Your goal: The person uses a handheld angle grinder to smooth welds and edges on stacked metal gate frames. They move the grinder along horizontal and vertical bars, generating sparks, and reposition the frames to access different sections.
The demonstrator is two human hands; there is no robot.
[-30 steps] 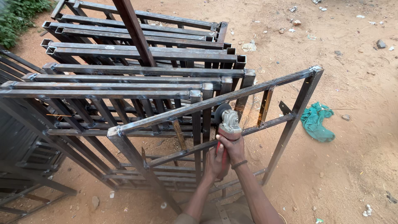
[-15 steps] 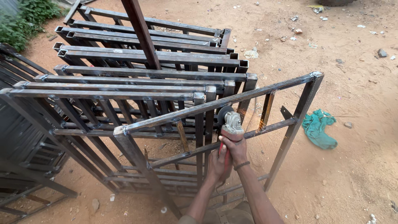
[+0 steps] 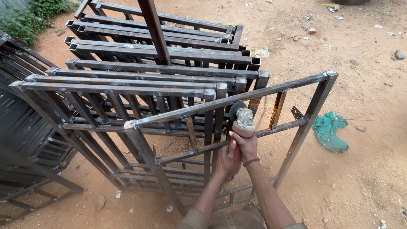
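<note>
Both hands clamped round grey-bodied angle grinder (image 3: pixel 242 123): right hand (image 3: pixel 246 144) up near head, left hand (image 3: pixel 227 157) lower on handle. Disc bites top rail of tilted rusty square-tube steel frame (image 3: pixel 237 99), sparks flying. Grinding pass underway; next move likely needs steady feed along rail. Beyond: stacked steel frames (image 3: pixel 161 63), green rag (image 3: pixel 330 131) on dirt.

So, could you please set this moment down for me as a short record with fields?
setting: outdoors, sandy ground
right hand: grips the angle grinder
left hand: on the grinder's rear handle
disc: at the top bar of the nearest metal frame, sparks visible
behind: stack of similar frames
on ground: green cloth, right of the frame
</note>
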